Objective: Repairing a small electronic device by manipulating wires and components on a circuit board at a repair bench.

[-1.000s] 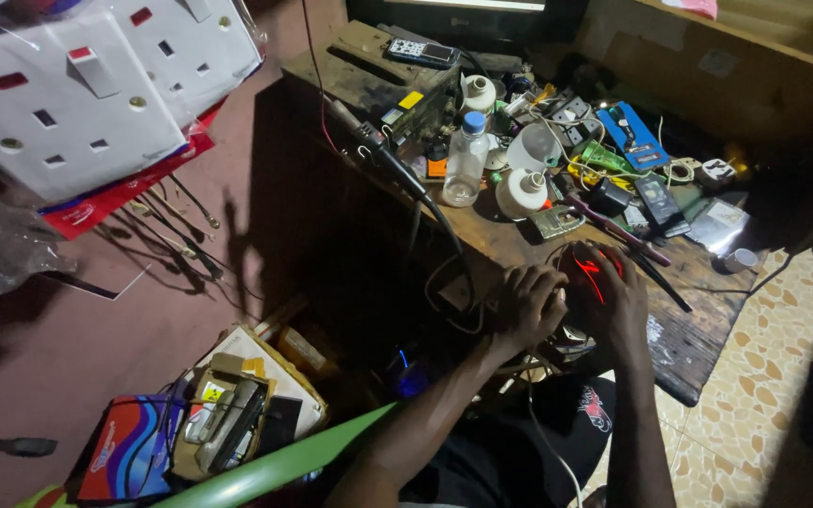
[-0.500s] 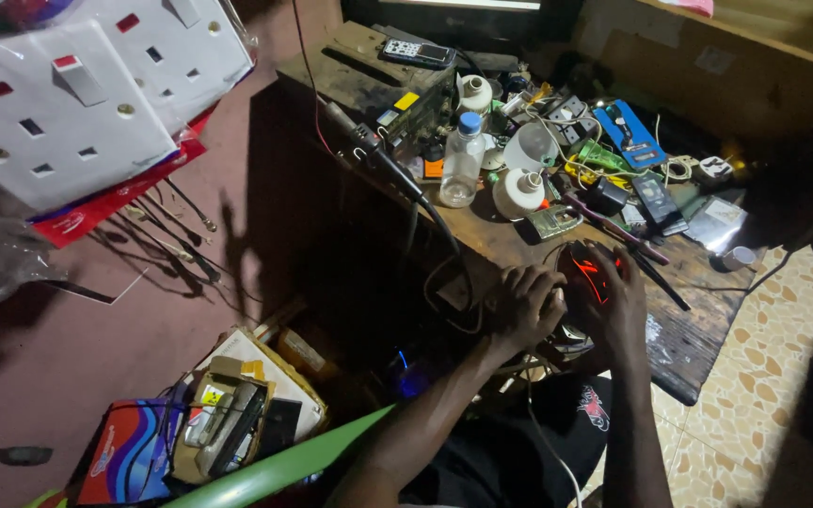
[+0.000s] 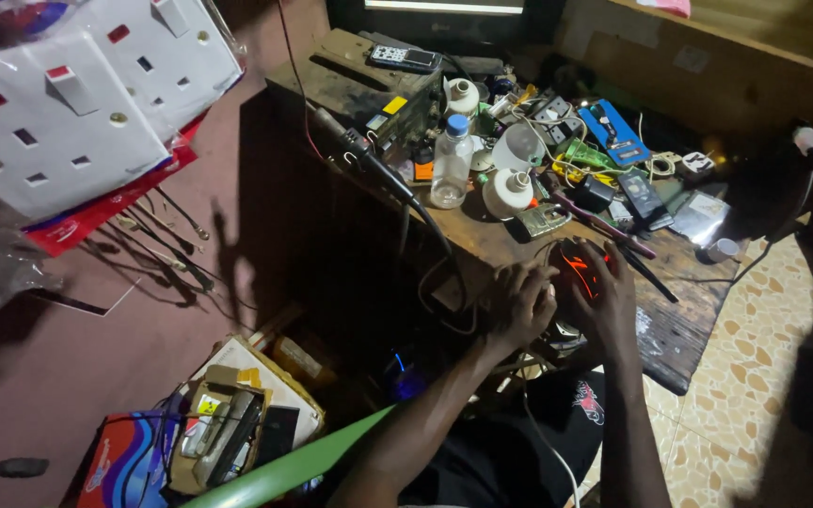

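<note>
Head view shows both hands cupped around a small dark device glowing red (image 3: 583, 270): left hand (image 3: 522, 303) curled against its near side, right hand (image 3: 609, 296) wrapped over it. Beyond them stands a plastic bottle (image 3: 451, 162) on the workbench (image 3: 679, 325).

Under the left hand (image 3: 519, 303) and right hand (image 3: 604, 292) the surface (image 3: 679, 325) is rough, worn matt wood; just beyond the left hand stands a clear glossy plastic bottle (image 3: 450, 165); beside it, smooth white plastic lamp bases (image 3: 508, 193); far left, glossy white plastic wall sockets (image 3: 58, 122).
</note>
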